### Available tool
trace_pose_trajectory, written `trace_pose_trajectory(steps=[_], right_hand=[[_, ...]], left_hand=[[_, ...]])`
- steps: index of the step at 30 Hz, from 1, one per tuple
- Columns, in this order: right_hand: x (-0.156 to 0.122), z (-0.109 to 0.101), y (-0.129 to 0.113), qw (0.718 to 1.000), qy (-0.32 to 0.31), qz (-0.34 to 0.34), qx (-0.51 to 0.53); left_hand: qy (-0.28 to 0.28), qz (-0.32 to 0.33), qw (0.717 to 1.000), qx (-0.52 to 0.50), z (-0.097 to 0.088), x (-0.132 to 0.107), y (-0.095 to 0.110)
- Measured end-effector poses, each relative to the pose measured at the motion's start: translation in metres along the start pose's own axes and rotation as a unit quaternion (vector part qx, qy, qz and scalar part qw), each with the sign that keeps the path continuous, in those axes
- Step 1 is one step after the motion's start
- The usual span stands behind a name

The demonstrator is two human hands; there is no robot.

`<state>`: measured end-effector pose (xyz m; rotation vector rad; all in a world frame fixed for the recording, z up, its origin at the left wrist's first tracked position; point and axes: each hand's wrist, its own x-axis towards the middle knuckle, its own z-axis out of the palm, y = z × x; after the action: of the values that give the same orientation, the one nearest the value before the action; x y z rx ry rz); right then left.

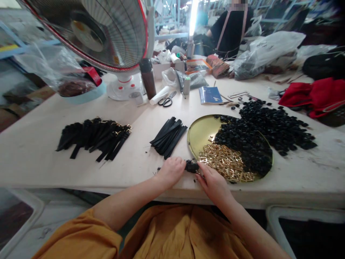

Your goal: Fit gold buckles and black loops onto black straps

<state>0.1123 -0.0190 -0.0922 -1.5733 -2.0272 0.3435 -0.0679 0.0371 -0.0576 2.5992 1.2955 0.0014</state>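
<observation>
My left hand (172, 171) and my right hand (212, 181) meet at the table's near edge, both closed on a small black piece (191, 166) held between them. Just right of it lies a round gold tray (199, 135) with a heap of gold buckles (226, 163) and black pieces (244, 142). A bundle of plain black straps (169, 136) lies behind my left hand. Farther left sits a pile of black straps with gold buckles fitted (95, 138).
More black pieces (277, 124) spill over the table right of the tray. A fan (107, 32), a dark bottle (148, 77), scissors (167, 100), a blue booklet (210, 95), plastic bags and red cloth (315, 95) stand behind. Another person (231, 27) works across the table.
</observation>
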Motion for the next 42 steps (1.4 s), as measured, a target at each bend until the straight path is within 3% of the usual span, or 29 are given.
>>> trace_pose_trajectory(steps=[4, 7, 12, 16, 23, 33, 35, 37, 40, 42], right_hand=[[-0.01, -0.012, 0.001, 0.992, 0.034, 0.085, 0.084], [-0.018, -0.015, 0.0, 0.992, -0.002, 0.076, 0.102], [-0.02, 0.007, 0.001, 0.997, -0.008, -0.037, 0.072], [-0.016, 0.024, 0.005, 0.992, 0.029, -0.122, 0.033], [-0.015, 0.023, 0.012, 0.984, 0.069, -0.161, -0.036], [-0.013, 0.028, 0.008, 0.982, 0.09, -0.161, -0.05], [-0.011, 0.026, 0.005, 0.983, 0.092, -0.154, -0.037], [-0.009, 0.024, 0.003, 0.985, 0.093, -0.143, -0.025], [-0.007, 0.024, 0.0, 0.988, 0.087, -0.13, -0.008], [-0.007, 0.023, -0.001, 0.989, 0.081, -0.127, 0.003]], left_hand=[[0.014, -0.031, 0.998, -0.043, -0.009, -0.02, -0.007], [0.034, -0.077, 0.988, -0.127, -0.024, -0.043, -0.028], [0.146, -0.258, 0.955, -0.003, -0.055, -0.072, -0.107], [0.188, -0.357, 0.91, 0.093, -0.057, -0.08, -0.167], [0.19, -0.315, 0.913, 0.179, -0.032, -0.062, -0.211], [0.17, -0.343, 0.895, 0.229, -0.043, -0.043, -0.287], [0.168, -0.358, 0.887, 0.238, -0.048, -0.041, -0.292], [0.176, -0.359, 0.881, 0.252, -0.055, -0.038, -0.281], [0.213, -0.296, 0.894, 0.26, -0.068, -0.021, -0.233], [0.199, -0.188, 0.941, 0.2, -0.071, 0.002, -0.188]])
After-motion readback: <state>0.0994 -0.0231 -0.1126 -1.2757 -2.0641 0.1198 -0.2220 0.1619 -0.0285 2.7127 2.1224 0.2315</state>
